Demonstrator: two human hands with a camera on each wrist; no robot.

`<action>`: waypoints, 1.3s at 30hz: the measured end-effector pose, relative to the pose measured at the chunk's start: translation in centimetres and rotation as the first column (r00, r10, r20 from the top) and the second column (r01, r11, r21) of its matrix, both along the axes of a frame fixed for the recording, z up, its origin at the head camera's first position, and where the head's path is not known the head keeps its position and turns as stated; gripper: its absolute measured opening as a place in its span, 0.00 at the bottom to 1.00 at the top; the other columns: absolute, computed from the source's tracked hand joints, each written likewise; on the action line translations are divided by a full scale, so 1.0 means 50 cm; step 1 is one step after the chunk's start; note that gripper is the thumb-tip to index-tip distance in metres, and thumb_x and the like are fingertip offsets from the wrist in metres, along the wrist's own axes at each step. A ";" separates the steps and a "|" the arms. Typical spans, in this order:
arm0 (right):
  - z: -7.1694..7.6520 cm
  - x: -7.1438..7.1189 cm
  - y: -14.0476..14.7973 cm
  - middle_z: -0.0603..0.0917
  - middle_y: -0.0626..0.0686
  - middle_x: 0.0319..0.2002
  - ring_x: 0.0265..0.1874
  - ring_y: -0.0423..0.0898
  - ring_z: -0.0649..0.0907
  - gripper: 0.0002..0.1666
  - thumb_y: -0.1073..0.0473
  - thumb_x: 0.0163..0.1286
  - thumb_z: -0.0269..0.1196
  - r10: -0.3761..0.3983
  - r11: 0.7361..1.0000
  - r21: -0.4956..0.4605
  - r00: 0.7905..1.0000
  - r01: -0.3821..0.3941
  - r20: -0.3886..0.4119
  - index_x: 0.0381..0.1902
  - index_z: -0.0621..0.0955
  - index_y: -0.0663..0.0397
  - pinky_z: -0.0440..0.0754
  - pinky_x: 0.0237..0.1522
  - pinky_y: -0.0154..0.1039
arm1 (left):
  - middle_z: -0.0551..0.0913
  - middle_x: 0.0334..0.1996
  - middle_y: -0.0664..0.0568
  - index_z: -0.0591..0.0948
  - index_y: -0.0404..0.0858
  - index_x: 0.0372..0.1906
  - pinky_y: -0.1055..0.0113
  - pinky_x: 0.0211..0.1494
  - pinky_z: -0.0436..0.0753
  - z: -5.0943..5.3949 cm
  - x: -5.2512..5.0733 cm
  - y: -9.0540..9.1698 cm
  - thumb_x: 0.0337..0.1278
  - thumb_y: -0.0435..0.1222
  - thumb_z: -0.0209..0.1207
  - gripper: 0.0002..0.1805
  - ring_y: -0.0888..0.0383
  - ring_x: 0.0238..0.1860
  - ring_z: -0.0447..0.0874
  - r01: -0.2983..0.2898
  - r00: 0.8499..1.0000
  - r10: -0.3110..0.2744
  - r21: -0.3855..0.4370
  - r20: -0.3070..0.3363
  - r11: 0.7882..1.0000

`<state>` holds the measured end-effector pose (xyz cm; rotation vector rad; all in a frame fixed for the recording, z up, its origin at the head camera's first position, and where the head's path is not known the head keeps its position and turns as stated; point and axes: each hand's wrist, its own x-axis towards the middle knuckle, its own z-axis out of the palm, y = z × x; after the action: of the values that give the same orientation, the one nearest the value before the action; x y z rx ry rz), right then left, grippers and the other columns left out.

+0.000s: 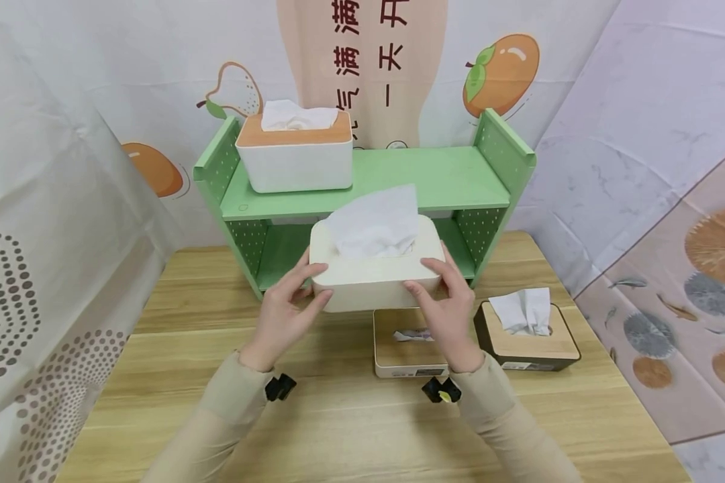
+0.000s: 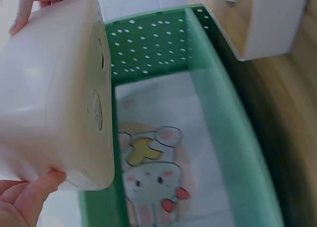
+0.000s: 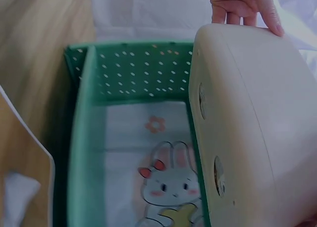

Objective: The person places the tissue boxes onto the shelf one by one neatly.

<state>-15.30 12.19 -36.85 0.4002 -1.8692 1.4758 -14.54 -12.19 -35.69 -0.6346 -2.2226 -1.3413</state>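
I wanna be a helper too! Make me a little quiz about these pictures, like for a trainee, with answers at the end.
1. True or false: only the left grip holds the cream tissue box.
2. Where in the head view does the white tissue box stand on the top board of the green shelf?
A) left end
B) middle
C) right end
3. How many tissue boxes show in the head view, counting the held one?

Key
1. False: the right grip holds it too.
2. A.
3. Four: the cream one, the white one on the shelf, plus a low wood-topped box and a dark-sided box on the wooden table.
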 end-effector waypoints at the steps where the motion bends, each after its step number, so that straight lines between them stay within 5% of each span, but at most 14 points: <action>1: 0.007 -0.003 0.006 0.69 0.70 0.63 0.63 0.62 0.71 0.22 0.72 0.49 0.72 -0.010 1.000 0.003 1.000 0.010 -0.009 0.43 0.80 0.70 0.73 0.54 0.23 | 0.66 0.67 0.38 0.80 0.35 0.52 0.64 0.46 0.83 0.008 -0.004 0.006 0.50 0.26 0.66 0.20 0.51 0.52 0.80 0.012 1.000 -0.012 -0.002 -0.015 1.000; 4: 0.028 -0.011 0.023 0.69 0.69 0.64 0.62 0.62 0.72 0.22 0.65 0.52 0.72 -0.023 1.000 0.005 0.999 0.024 -0.032 0.44 0.80 0.71 0.75 0.49 0.22 | 0.65 0.67 0.37 0.79 0.35 0.51 0.57 0.47 0.83 0.033 -0.017 0.023 0.51 0.26 0.65 0.19 0.49 0.49 0.82 0.046 0.997 -0.046 -0.008 -0.065 0.999; 11: 0.082 -0.036 0.050 0.68 0.68 0.64 0.64 0.59 0.70 0.34 0.46 0.54 0.69 -0.018 1.000 -0.020 0.993 0.015 -0.113 0.45 0.79 0.73 0.75 0.53 0.26 | 0.64 0.67 0.34 0.78 0.33 0.51 0.56 0.52 0.81 0.078 -0.046 0.051 0.54 0.25 0.62 0.18 0.44 0.67 0.65 0.102 0.984 -0.102 -0.009 -0.144 0.995; 17: 0.116 -0.059 0.069 0.73 0.65 0.62 0.50 0.46 0.81 0.29 0.51 0.55 0.69 -0.058 0.998 -0.014 0.987 0.057 -0.148 0.45 0.79 0.71 0.77 0.44 0.24 | 0.63 0.67 0.33 0.76 0.31 0.52 0.58 0.53 0.80 0.112 -0.085 0.070 0.56 0.27 0.61 0.17 0.44 0.67 0.65 0.115 0.970 -0.125 -0.058 -0.210 0.992; 23: 0.131 -0.092 0.085 0.81 0.65 0.50 0.35 0.31 0.79 0.22 0.66 0.53 0.71 -0.101 0.995 -0.011 0.982 0.100 -0.158 0.46 0.79 0.70 0.76 0.38 0.23 | 0.55 0.71 0.35 0.74 0.31 0.54 0.55 0.57 0.78 0.141 -0.116 0.095 0.60 0.28 0.58 0.17 0.44 0.68 0.64 0.140 0.979 -0.152 -0.093 -0.138 0.986; 30: 0.133 -0.123 0.108 0.74 0.62 0.62 0.37 0.32 0.78 0.22 0.66 0.55 0.70 -0.120 0.993 -0.013 0.986 0.120 -0.119 0.47 0.78 0.69 0.75 0.39 0.23 | 0.57 0.72 0.38 0.74 0.34 0.57 0.54 0.57 0.78 0.161 -0.146 0.119 0.62 0.33 0.58 0.18 0.47 0.71 0.59 0.114 0.990 -0.124 -0.148 -0.064 0.982; 36: 0.129 -0.149 0.119 0.71 0.61 0.65 0.44 0.39 0.80 0.22 0.66 0.56 0.69 -0.124 0.992 0.025 0.990 0.126 -0.072 0.48 0.78 0.69 0.76 0.42 0.23 | 0.58 0.72 0.40 0.74 0.35 0.56 0.52 0.57 0.79 0.158 -0.169 0.126 0.62 0.34 0.59 0.18 0.48 0.72 0.57 0.110 0.994 -0.112 -0.127 -0.012 0.986; 39: 0.126 -0.159 0.121 0.74 0.61 0.62 0.40 0.37 0.79 0.22 0.66 0.56 0.69 -0.130 0.991 0.032 0.990 0.132 -0.057 0.48 0.78 0.69 0.75 0.39 0.23 | 0.60 0.71 0.40 0.75 0.35 0.55 0.53 0.55 0.79 0.154 -0.178 0.130 0.61 0.34 0.59 0.18 0.49 0.72 0.56 0.100 0.995 -0.101 -0.119 -0.003 0.988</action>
<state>-23.25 18.26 -30.57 0.3255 -1.8441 1.3333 -23.47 -5.68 -27.99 -0.8040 -2.3034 -1.2578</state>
